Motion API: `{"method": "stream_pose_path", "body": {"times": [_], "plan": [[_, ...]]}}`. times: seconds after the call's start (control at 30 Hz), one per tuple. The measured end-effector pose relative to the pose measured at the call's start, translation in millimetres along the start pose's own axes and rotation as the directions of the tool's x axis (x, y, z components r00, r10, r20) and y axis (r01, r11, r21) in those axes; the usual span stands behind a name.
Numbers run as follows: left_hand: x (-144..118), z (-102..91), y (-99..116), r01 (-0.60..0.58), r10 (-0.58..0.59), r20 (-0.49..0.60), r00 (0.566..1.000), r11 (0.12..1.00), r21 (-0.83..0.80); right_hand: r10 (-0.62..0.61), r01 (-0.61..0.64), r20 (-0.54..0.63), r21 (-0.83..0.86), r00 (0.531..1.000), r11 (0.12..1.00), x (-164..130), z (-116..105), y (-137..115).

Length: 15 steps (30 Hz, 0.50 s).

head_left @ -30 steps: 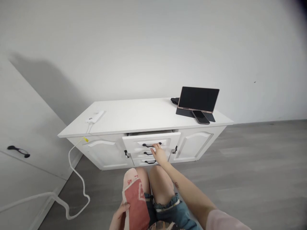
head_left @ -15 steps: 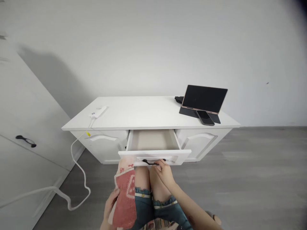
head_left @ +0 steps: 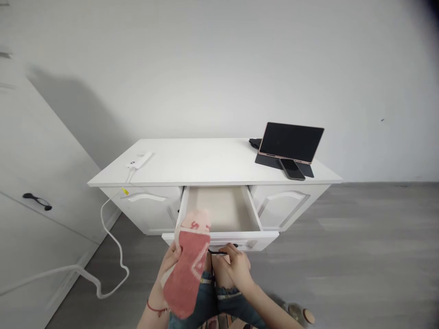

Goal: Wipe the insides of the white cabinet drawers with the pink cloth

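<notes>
My left hand (head_left: 168, 265) grips a red sock (head_left: 188, 269) with a pale pink end and white markings, its fingers closed on the sock's left edge. The sock's pink end overlaps the front left part of the pulled-out drawer (head_left: 262, 240). The drawer's inside is pale, and nothing shows in the part I can see. On the drawer front, my right hand (head_left: 238, 267) is closed around the black handle (head_left: 218, 252). The sock hides the handle's left end.
On the white cabinet top (head_left: 195, 160) lie a white power strip (head_left: 140, 161), a phone (head_left: 292, 169) and a propped-up tablet (head_left: 291, 141). A white cable (head_left: 120, 256) hangs at left. A lidded glass bottle (head_left: 299, 313) stands on the floor at lower right.
The drawer has slid further out toward me, with my right hand on its handle. My left hand has carried the sock up and to the right, over the drawer's front edge.
</notes>
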State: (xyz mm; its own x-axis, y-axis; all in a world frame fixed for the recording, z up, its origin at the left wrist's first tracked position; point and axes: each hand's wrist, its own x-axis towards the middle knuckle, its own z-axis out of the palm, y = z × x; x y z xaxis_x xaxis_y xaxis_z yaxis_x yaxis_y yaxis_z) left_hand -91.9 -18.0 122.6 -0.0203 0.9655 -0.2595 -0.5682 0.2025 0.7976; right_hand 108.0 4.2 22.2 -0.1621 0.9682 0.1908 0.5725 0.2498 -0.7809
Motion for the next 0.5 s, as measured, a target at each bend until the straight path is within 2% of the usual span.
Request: {"method": "stream_pose_path", "body": {"times": [0.1,0.17,0.2,0.23,0.3,0.33,0.4,0.43,0.5], "plan": [[25,25.5,27,-0.106,0.107,-0.005,0.994,0.988,0.11,-0.018,0.018,0.004,0.008,1.0,1.0,1,-1,0],[49,43.5,48,-0.302,0.302,0.046,0.952,0.906,0.298,-0.028,0.028,0.0,0.013,1.0,1.0,2,-1,-1],[63,51.7,58,-0.404,0.395,0.112,0.912,0.81,0.426,-0.035,0.036,-0.005,0.013,0.999,0.999,2,-2,-1],[77,59.0,68,-0.483,0.455,0.2,0.868,0.677,0.555,-0.044,0.044,-0.01,0.013,0.999,0.999,2,-2,0],[105,69.3,82,-0.582,0.475,0.404,0.782,0.322,0.746,-0.059,0.059,-0.017,0.011,0.998,0.998,1,-1,1],[119,71.8,86,-0.598,0.431,0.49,0.757,0.157,0.786,-0.063,0.063,-0.021,0.007,0.998,0.998,0,-1,1],[144,71.0,86,-0.605,0.192,0.613,0.767,-0.103,0.789,-0.07,0.07,-0.029,-0.002,0.997,0.998,0,0,3],[154,67.7,82,-0.62,0.03,0.636,0.771,-0.189,0.761,-0.076,0.076,-0.033,-0.007,0.997,0.997,-1,0,4],[168,56.6,69,-0.65,-0.223,0.611,0.759,-0.291,0.702,-0.094,0.093,-0.04,-0.009,0.995,0.996,-1,1,6]]}}
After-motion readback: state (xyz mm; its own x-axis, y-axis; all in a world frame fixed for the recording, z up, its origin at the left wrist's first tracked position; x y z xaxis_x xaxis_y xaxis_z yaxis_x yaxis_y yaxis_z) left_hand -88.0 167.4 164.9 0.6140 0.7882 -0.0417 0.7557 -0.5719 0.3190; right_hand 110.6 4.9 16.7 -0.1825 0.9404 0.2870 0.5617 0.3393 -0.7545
